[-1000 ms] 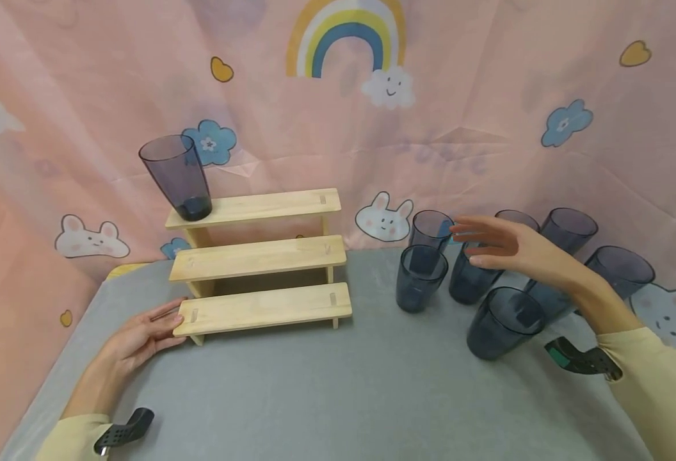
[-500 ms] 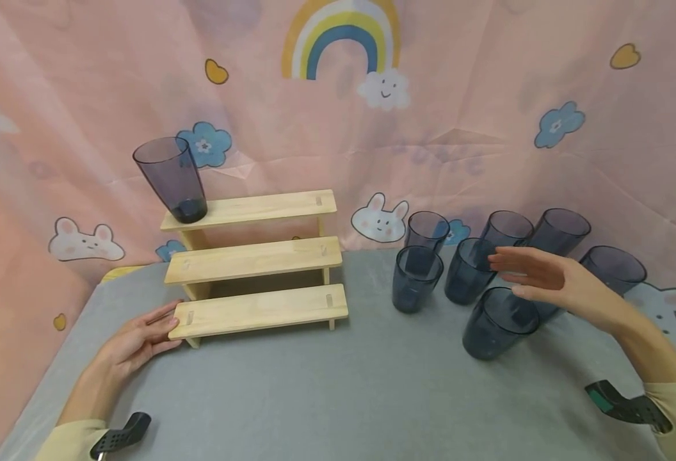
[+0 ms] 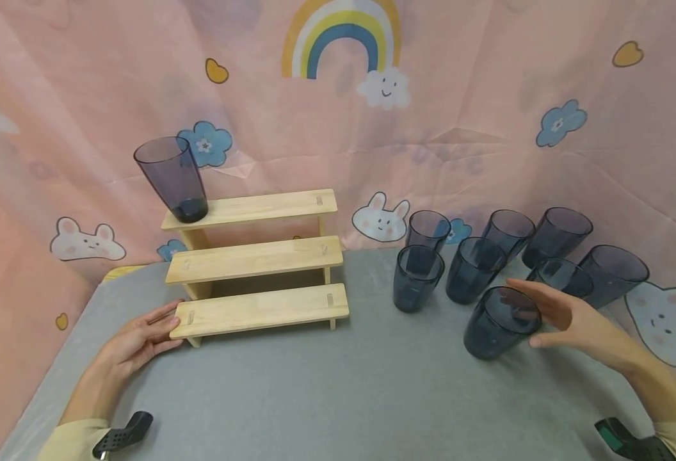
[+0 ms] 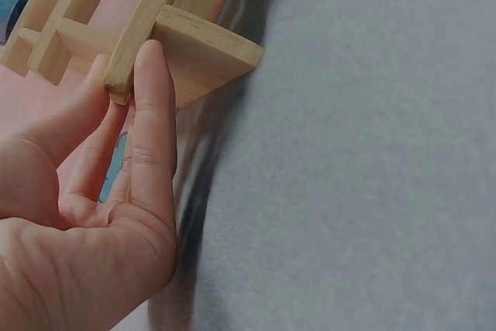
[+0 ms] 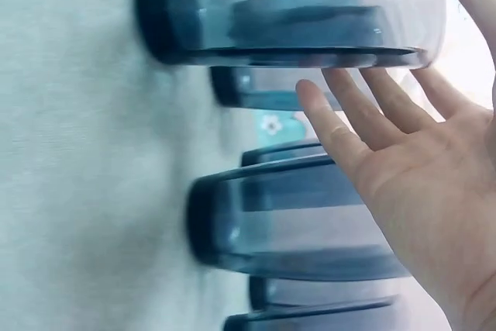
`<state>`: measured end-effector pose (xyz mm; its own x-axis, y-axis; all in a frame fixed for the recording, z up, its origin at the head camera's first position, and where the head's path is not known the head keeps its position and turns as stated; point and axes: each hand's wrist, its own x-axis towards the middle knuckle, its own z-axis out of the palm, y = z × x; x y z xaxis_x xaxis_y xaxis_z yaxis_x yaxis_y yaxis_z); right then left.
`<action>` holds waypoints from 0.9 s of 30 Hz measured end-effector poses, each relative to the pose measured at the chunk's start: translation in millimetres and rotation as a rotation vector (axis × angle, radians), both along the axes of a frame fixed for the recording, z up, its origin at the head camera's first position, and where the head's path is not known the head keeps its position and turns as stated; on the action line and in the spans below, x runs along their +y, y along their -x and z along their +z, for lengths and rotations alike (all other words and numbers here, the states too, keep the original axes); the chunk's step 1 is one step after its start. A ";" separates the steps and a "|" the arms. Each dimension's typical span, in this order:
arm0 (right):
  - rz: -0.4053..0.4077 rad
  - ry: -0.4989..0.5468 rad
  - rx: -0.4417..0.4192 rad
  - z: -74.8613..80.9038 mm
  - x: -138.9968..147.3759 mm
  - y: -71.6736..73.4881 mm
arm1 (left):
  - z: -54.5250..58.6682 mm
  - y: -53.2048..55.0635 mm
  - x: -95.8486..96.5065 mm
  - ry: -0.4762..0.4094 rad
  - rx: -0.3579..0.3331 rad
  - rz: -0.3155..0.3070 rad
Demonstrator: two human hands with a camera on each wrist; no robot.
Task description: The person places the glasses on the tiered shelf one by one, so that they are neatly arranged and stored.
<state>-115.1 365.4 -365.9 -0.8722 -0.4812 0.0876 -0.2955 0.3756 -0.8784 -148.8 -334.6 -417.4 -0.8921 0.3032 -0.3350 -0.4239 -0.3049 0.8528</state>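
Observation:
A three-tier wooden stand [image 3: 260, 310] sits on the left of the table. My left hand [image 3: 136, 346] pinches the left end of its lowest board; the left wrist view has the thumb [image 4: 99, 87] on one face and a finger [image 4: 153, 106] on the other. On the top tier's left end stands a dark tinted tumbler [image 3: 177, 182]. My right hand [image 3: 580, 330] is beside the front tumbler [image 3: 490, 330], thumb and fingers spread near its right side. In the right wrist view those fingers [image 5: 387, 106] look straight, alongside that tumbler [image 5: 302, 17]; contact is unclear.
Several more tumblers cluster at the table's right, including one [image 3: 417, 282] at the left of the group and one [image 3: 614, 275] behind my right hand. A pink printed curtain [image 3: 459, 96] hangs close behind. Grey cloth [image 3: 338, 397] covers the table.
My right hand has moved from above the back tumblers, first right and toward me, then down beside the front tumbler, its thumb and fingers spreading. The left hand and stand have stayed put.

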 end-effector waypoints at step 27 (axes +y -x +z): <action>-0.210 0.041 0.118 -23.1 -21.4 -14.2 | -3.8 -0.1 -1.8 0.000 0.007 -0.001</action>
